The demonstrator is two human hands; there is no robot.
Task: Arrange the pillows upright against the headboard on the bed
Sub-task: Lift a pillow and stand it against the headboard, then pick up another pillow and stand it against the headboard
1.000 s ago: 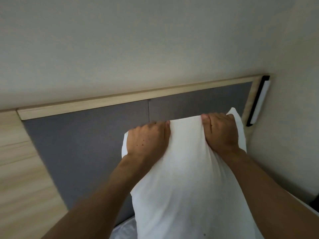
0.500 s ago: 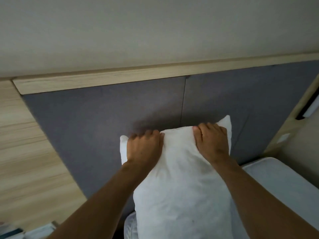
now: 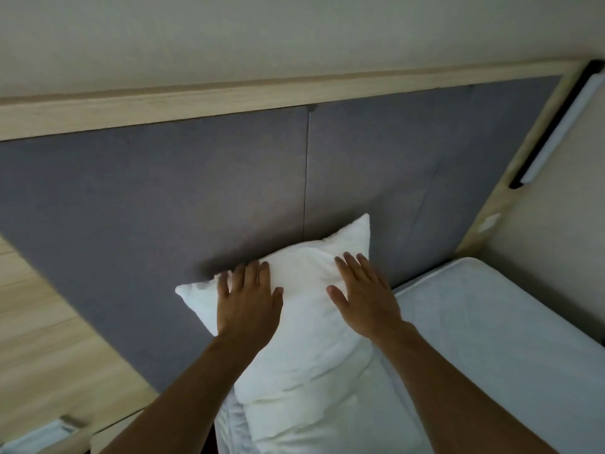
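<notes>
Pillow [image 3: 304, 309] upright against headboard [image 3: 163, 198]; both hands flat on it.

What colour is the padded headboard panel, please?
Dark grey headboard panel, seen in the head view.

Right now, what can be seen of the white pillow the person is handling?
The white pillow is a plump rectangle in plain, lightly creased fabric. It stands tilted, its upper edge leaning on the grey padded headboard, one top corner higher than the other. Its lower end sits on white bedding beside the mattress. The left hand and right hand lie flat on its face, fingers spread.
</notes>
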